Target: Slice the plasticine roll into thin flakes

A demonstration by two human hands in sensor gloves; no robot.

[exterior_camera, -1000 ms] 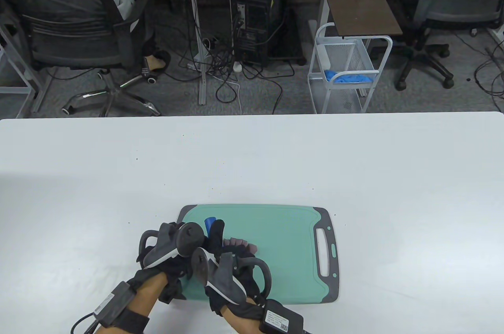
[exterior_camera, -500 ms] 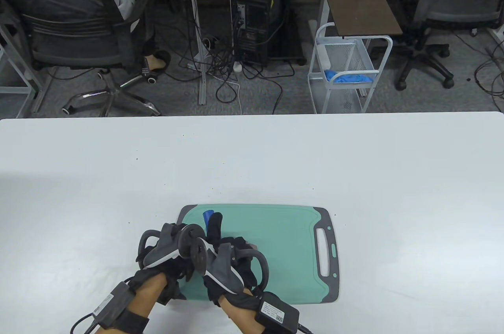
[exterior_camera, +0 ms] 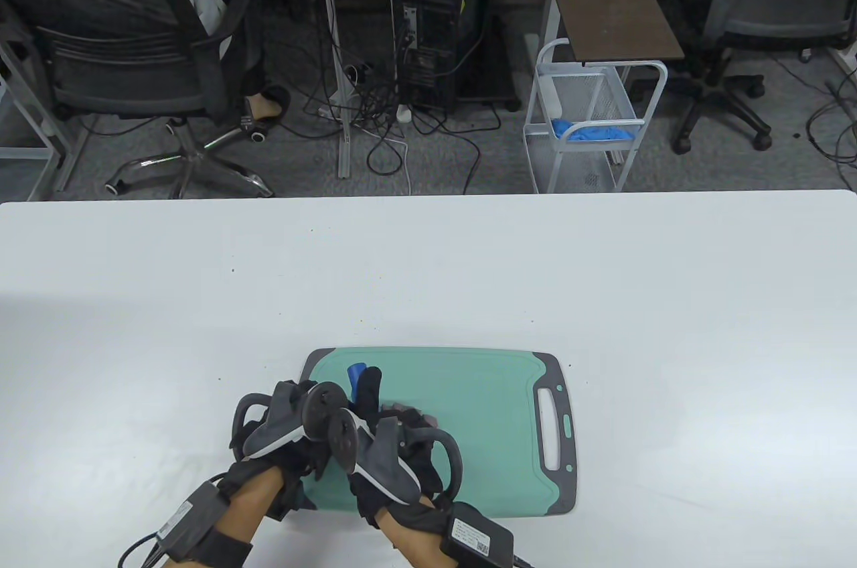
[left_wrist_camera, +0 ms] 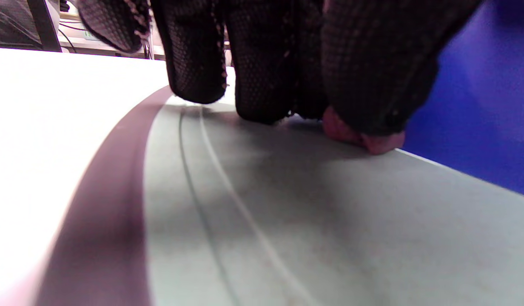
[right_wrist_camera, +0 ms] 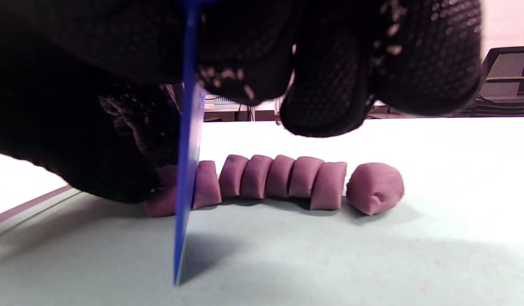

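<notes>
Hands meet over the near-left part of a green board (exterior_camera: 482, 407) that lies on the white table (exterior_camera: 602, 273). From above, the left hand (exterior_camera: 288, 427) and the right hand (exterior_camera: 395, 454) are pressed close together, and their trackers hide most of the fingers. A blue blade (exterior_camera: 354, 375) sticks out beyond the hands, and a bit of the purple roll (exterior_camera: 408, 408) shows just to the right of them on the board. In the left wrist view, the left fingers (left_wrist_camera: 262, 63) point down to the board (left_wrist_camera: 330, 233) and one fingertip presses on a pink lump of the roll (left_wrist_camera: 364, 138), with the blue blade (left_wrist_camera: 483, 106) close at the right side; the hand is bent over the roll, but if it really grips it I cannot tell. In the right wrist view, the right hand (right_wrist_camera: 253, 55) holds the blade (right_wrist_camera: 186, 170) upright, closed on its top edge. The blade stands in the roll (right_wrist_camera: 283, 180), with its lower edge at the board (right_wrist_camera: 330, 263). To the right of the blade lie several cut slices leaning on each other, and the rounded end piece (right_wrist_camera: 374, 187) sits a little apart from them.
</notes>
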